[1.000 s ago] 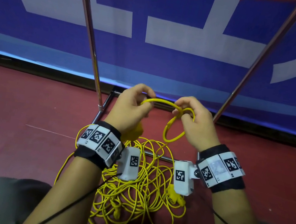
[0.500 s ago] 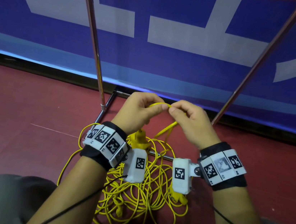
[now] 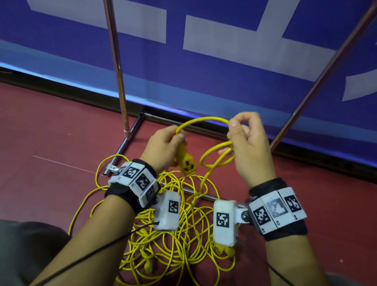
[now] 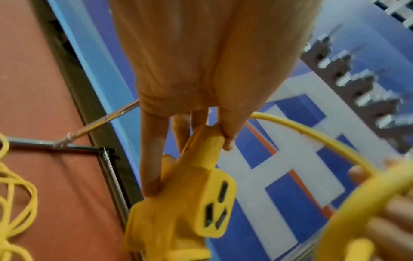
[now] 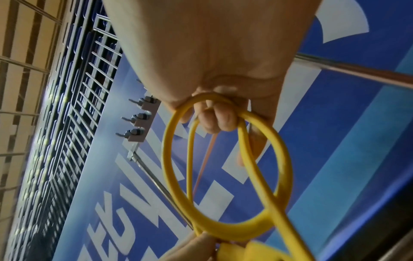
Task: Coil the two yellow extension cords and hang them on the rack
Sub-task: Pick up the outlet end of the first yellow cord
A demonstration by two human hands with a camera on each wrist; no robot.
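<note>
A tangled heap of yellow extension cord (image 3: 169, 241) lies on the red floor below my wrists. My left hand (image 3: 165, 147) grips the yellow socket end (image 3: 186, 163) (image 4: 201, 185) of one cord, thumb and fingers curled round its neck. An arc of that cord (image 3: 202, 120) runs up to my right hand (image 3: 246, 148), which pinches it and holds a small coil of loops (image 3: 216, 157) (image 5: 223, 167). The metal rack (image 3: 114, 44) stands just behind my hands, its two chrome poles rising left and right. Its row of hooks (image 5: 138, 123) shows in the right wrist view.
The rack's base bars (image 3: 131, 135) lie on the floor, partly under the cord heap. A blue banner with white shapes (image 3: 220, 39) fills the wall behind. Grey-trousered knees (image 3: 0, 252) sit at the bottom corners. Red floor (image 3: 26, 145) spreads to the left and right.
My hands were close together half a second ago. They have drawn apart, the right hand rising up and right, pulling out an arc of cord and showing the coil hanging under it.
</note>
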